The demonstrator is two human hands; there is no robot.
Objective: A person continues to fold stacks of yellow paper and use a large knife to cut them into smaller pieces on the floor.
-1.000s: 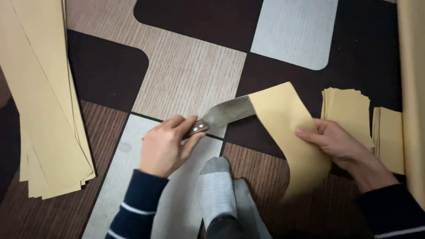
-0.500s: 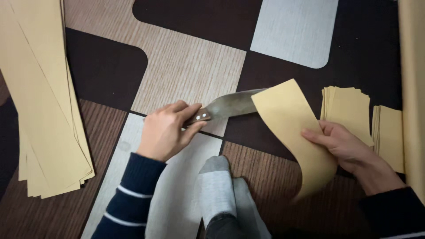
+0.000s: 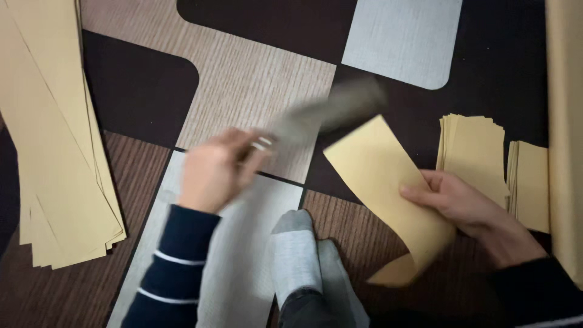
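Left hand (image 3: 212,176): my fingers clamp a blurred metal blade (image 3: 328,112), pointing to 2 o'clock.
Right hand (image 3: 464,206): pinching a yellow paper strip (image 3: 388,182).
Cut stack (image 3: 477,155): at 3 o'clock.

**Soft, dim room light with motion blur**

Even, warm indoor light falls from above, leaving faint shadows and no glare. The metal blade (image 3: 328,112) smears into a grey streak, and the left hand (image 3: 214,173) is blurred too. The paper strip (image 3: 382,182) stays fairly sharp.

Left hand (image 3: 212,176) fisted, blurred; right hand (image 3: 464,203) palm-down, fingers (image 3: 419,195) pinched.
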